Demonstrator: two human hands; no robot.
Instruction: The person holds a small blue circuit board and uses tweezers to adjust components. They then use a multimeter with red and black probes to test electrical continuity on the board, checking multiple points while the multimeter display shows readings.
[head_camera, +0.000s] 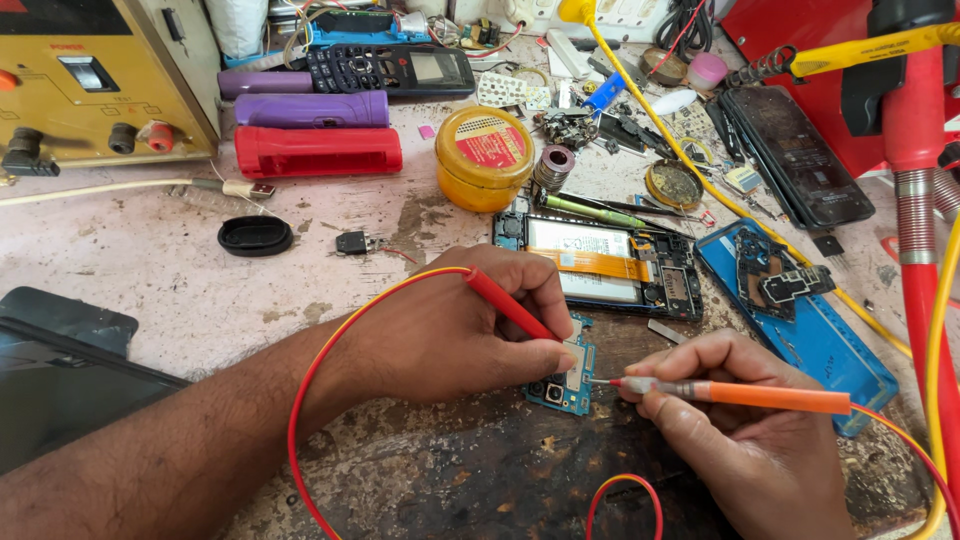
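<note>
1. Surface: a worn, stained pinkish workbench (180, 270), crowded along its far edge with tools and parts.
2. Left hand (450, 330): fingers closed around a slim red probe (510, 305) with a red-and-yellow lead; its tip comes down on the small blue phone circuit board (568, 375), which lies flat on the dark patch of bench between the two hands.
3. Right hand (730, 420): fingers closed around an orange-handled probe (740, 393), held almost level; its fine metal tip meets the right edge of the same board.
4. Just beyond the board: an opened black phone body (610, 265) showing a white battery and an orange flex ribbon.
5. To the right: a blue phone back cover (810, 340) carrying another dark board.
6. Farther back: a round yellow tin with a red label (484, 158), a red plastic case (318, 151), a purple torch-like cylinder (312, 109) and a yellow bench power supply (100, 80).
</note>
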